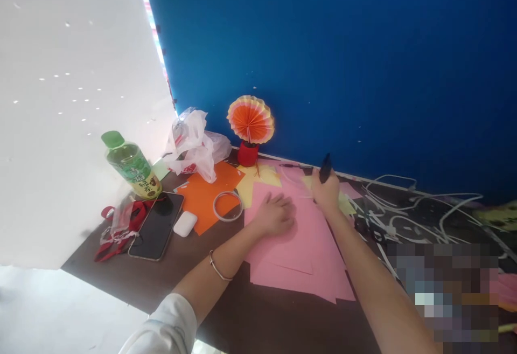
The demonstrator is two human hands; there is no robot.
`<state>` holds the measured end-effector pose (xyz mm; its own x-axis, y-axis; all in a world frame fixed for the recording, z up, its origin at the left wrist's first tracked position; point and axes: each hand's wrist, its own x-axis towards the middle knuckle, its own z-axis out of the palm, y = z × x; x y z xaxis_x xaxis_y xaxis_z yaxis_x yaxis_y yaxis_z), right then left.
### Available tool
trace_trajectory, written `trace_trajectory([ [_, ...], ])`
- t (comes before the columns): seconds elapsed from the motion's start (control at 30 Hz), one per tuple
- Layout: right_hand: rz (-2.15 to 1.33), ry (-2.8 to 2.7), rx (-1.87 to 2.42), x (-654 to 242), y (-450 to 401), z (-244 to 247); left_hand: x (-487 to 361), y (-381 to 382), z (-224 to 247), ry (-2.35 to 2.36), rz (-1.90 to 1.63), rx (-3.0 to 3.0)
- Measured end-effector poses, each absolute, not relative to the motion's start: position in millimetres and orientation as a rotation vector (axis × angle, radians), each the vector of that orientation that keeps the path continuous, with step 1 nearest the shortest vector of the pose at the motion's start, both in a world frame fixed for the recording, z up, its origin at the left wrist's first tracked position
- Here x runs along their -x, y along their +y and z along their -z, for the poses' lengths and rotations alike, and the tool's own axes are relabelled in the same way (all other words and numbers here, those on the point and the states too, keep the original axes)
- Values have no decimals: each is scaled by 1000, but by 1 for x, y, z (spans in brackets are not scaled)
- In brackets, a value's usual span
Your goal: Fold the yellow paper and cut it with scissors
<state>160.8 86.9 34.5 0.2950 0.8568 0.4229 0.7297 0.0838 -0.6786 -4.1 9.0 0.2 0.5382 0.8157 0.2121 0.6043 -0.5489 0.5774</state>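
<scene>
Reaching in over the dark worktop [283, 311] with both bare forearms, wearing a bangle [218, 270] near the left wrist. Laying the left hand [277, 215] open, palm down, on overlapping pink sheets [294, 251] at the middle of the worktop. To the left of the sheets, from near to far: red straps [105, 251] beside a dark-screened phone [155, 230], then a small white case [186, 224], and a pale ring-shaped coil [217, 211] partly over orange paper [204, 192]. Behind the phone, a green-capped bottle [135, 168]. Gripping a black object [325, 168], too unclear to name, in the closed right hand [326, 189], by the far edge of the pink sheets. To the right, a tangle of white cables [442, 219]; nearer, a patch blurred out. Farther back, yellow paper [264, 176], a crumpled plastic bag [191, 138] and a red holder [247, 154] beneath an orange, pink and yellow pleated paper fan [250, 122]. Beyond, a blue wall [343, 47], with a white wall [81, 57] at left.
</scene>
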Motion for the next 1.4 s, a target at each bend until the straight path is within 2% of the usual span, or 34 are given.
trace_trajectory([
  [0.13,-240,-1672,2069,-207,39,-42,3,16,2,1136,-967,-1941],
  [0.27,-239,-1810,2102,-233,-13,-29,5,25,3,1123,-1339,-1219],
  [0.37,145,-1788,2094,-210,-46,-18,7,27,4,1114,-1412,-1102],
  [0.4,146,-1881,2004,-195,-55,-15,8,27,4,1106,-1434,-1074],
  [0.57,-311,-2231,1801,-121,-79,-7,24,27,-5,1037,-1567,-1013],
  [0.73,-494,-2253,1802,-115,-78,-7,69,35,-36,1011,-1720,-959],
  [0.87,-486,-2234,1737,-125,-77,-3,94,26,-48,1007,-1594,-967],
  [1.0,-512,-2068,1667,-126,-77,-2,93,4,-29,1171,-1397,-1060],
  [1.13,-787,-1648,1505,-128,-78,-11,84,-10,-8,1344,-1345,-1299],
  [1.27,-1043,-1149,1482,-139,-82,-15,80,-19,-9,1366,-1203,-1635],
  [1.4,-943,-1072,1384,-154,-80,-11,73,-35,-16,1415,-979,-1931],
])
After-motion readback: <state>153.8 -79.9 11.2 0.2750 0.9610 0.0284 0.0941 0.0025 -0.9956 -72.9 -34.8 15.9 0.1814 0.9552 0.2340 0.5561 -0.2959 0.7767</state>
